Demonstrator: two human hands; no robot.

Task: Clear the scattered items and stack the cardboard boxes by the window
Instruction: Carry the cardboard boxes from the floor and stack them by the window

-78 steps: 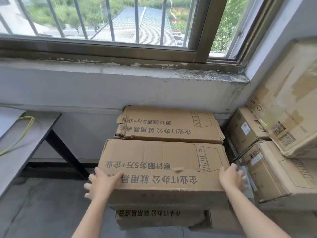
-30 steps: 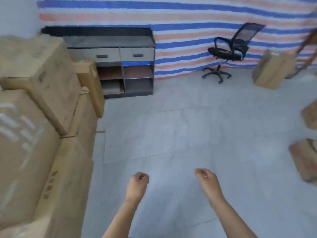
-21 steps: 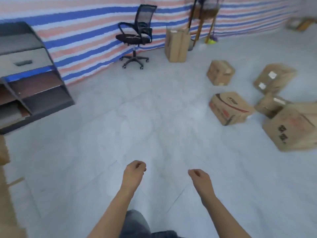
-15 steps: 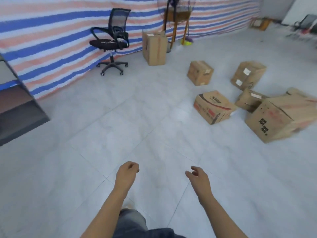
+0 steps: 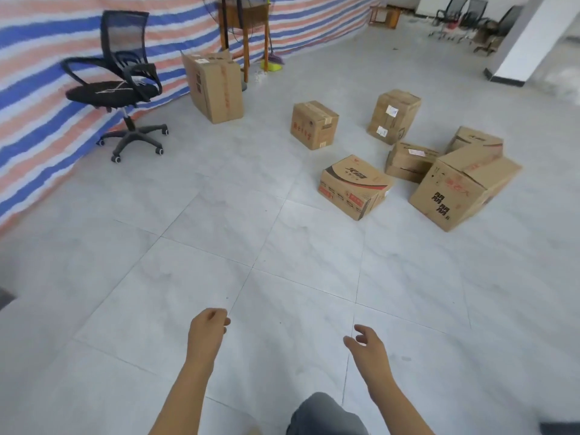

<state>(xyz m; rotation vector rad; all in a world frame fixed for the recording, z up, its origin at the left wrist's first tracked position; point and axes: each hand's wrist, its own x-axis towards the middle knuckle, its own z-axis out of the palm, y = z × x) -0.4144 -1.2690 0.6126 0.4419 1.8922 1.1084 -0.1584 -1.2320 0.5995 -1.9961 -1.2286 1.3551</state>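
- Well to the left of the printed box (image 5: 354,186), a black office chair (image 5: 119,86) stands before a striped tarp (image 5: 37,98). The picture's edge cuts the tarp off.
- Left of the printed box and farther back, a tall box (image 5: 216,86) stands upright near the tarp. The wooden stand (image 5: 244,14) behind it is cut off at the top.
- Nearer than the printed box and to its left, the left hand (image 5: 208,329) hangs over the tiled floor (image 5: 282,246), fingers loosely curled and holding nothing.
- Just beyond the printed box sits a small taped box (image 5: 314,124); its red print is too small to read.
- Nearer than the printed box and slightly right, the right hand (image 5: 367,345) hangs with fingers relaxed and empty, well apart from the left hand.
- Right of the printed box, a labelled box (image 5: 394,116) stands farther back, and a flat box (image 5: 409,161) is partly hidden by a large box (image 5: 461,186).
- Another box (image 5: 475,139) behind the large box shows only its top.
- Far beyond the printed box to the right, several chairs (image 5: 470,20) are blurred, beside a white pillar (image 5: 521,42) that is cut off above.
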